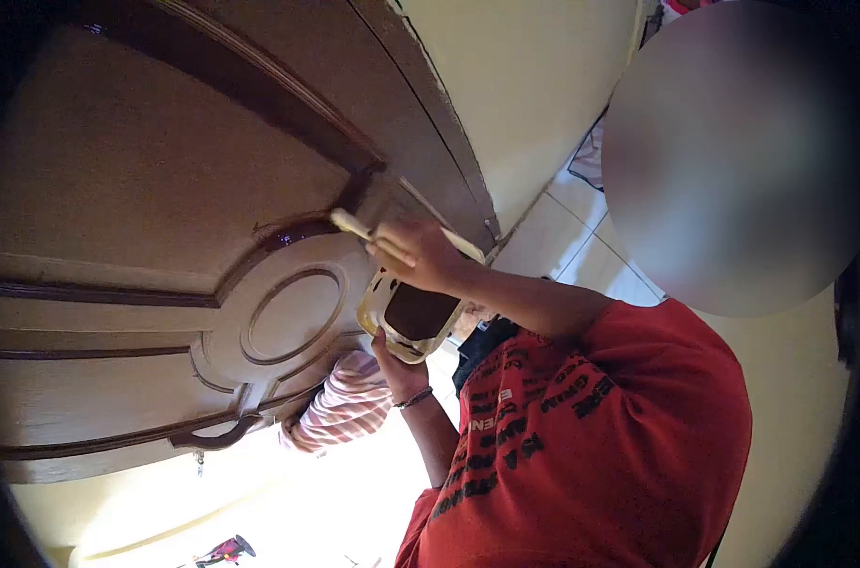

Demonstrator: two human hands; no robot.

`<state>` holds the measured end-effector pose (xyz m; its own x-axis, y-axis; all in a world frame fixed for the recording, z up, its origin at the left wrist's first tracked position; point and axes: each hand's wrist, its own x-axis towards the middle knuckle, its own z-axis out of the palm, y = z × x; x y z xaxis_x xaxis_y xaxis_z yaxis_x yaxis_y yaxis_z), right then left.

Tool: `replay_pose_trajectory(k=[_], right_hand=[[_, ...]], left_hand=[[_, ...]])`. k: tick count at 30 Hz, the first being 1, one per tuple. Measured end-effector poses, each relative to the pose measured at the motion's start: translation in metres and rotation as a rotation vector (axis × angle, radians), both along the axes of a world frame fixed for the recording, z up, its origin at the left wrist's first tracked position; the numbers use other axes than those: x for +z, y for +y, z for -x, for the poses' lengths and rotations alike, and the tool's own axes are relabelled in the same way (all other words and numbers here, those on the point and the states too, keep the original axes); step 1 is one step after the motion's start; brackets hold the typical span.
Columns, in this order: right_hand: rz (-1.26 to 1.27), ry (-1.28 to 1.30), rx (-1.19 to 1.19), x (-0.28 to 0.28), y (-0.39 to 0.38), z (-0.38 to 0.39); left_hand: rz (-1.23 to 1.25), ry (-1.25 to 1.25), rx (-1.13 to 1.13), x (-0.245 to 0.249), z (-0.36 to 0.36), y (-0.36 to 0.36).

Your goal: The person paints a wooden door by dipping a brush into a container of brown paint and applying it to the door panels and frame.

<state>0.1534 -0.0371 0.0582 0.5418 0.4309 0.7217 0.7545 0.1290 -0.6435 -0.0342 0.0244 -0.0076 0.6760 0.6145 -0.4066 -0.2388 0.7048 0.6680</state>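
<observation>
My right hand (pixel 416 254) is closed around a slim paintbrush (pixel 354 225); its pale end lies right at the dark curved moulding of the brown panelled door (pixel 136 142). A glossy, wet-looking dark streak runs along that moulding beside the brush. Below, my left hand (pixel 402 371) grips the rim of a pale plastic tub (pixel 378 308), its thumb at the near edge. Dark brown paint (pixel 419 312) fills the tub's bottom, and dark smears mark its inner wall. My right hand and forearm hide the tub's far side.
A striped cloth (pixel 345 402) hangs by the door's edge near the handle (pixel 217 435). Keys (pixel 200 462) dangle below it. Pale floor tiles (pixel 553 232) and a cream wall (pixel 525 76) lie beyond the door frame. A large blurred patch covers the upper right.
</observation>
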Motion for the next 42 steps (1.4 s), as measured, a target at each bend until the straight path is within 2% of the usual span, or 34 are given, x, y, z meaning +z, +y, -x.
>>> replay_pose_trajectory(k=[2, 3, 6, 7, 9, 10, 13, 17, 19, 20, 22, 23, 24, 26, 28, 30, 34, 37, 42], right_hand=[[-0.065, 0.194, -0.177, -0.001, 0.000, -0.013], [-0.177, 0.301, -0.164, 0.003, -0.003, -0.026], [-0.051, 0.354, -0.271, 0.023, -0.017, -0.052], [-0.048, 0.346, -0.259, 0.031, -0.020, -0.053], [0.100, 0.036, -0.318, 0.045, -0.021, -0.051], [0.098, 0.033, -0.305, 0.052, -0.023, -0.050], [0.088, -0.192, -0.276, 0.053, -0.029, -0.049], [0.160, -0.207, -0.303, 0.034, -0.021, -0.037], [0.301, -0.109, -0.286, 0.038, -0.018, -0.029], [0.302, -0.113, -0.286, 0.038, -0.018, -0.025], [0.120, -0.147, -0.068, 0.036, -0.016, -0.018], [0.166, -0.140, -0.039, 0.029, -0.014, -0.017], [0.168, -0.147, -0.041, 0.027, -0.015, -0.020], [0.131, 0.056, -0.164, 0.023, -0.020, -0.025], [0.232, 0.051, -0.189, 0.022, -0.026, -0.037], [0.237, -0.193, -0.334, 0.025, -0.032, -0.040], [0.170, -0.285, -0.295, 0.029, -0.038, -0.041], [0.234, -0.309, -0.359, 0.028, -0.034, -0.033], [0.381, -0.219, -0.285, 0.025, -0.022, -0.024]], left_hand=[[-0.028, 0.021, 0.019, 0.000, 0.001, -0.001], [0.006, -0.022, 0.022, 0.000, 0.002, -0.001], [0.058, -0.112, 0.037, -0.009, 0.006, 0.002], [0.032, -0.120, 0.027, -0.009, 0.007, 0.001], [0.002, -0.132, 0.033, -0.007, 0.009, 0.001], [0.021, -0.118, 0.048, -0.005, 0.010, 0.000], [0.034, -0.123, 0.075, 0.000, 0.012, -0.003], [0.047, -0.170, 0.071, -0.014, 0.017, 0.004], [0.001, -0.162, 0.054, -0.025, 0.019, 0.007], [-0.051, -0.153, 0.041, -0.029, 0.019, 0.010], [-0.029, -0.148, 0.032, -0.019, 0.016, 0.008], [-0.006, -0.139, 0.022, -0.014, 0.012, 0.008], [-0.004, -0.146, 0.021, -0.012, 0.009, 0.008], [0.000, -0.113, 0.014, -0.010, 0.008, 0.008], [0.011, -0.124, 0.027, -0.010, 0.010, 0.007], [0.021, -0.127, 0.039, -0.011, 0.015, 0.006], [-0.034, -0.109, 0.058, -0.011, 0.017, 0.003], [-0.025, -0.116, 0.076, -0.015, 0.020, 0.004], [-0.020, -0.138, 0.086, -0.011, 0.019, 0.004]])
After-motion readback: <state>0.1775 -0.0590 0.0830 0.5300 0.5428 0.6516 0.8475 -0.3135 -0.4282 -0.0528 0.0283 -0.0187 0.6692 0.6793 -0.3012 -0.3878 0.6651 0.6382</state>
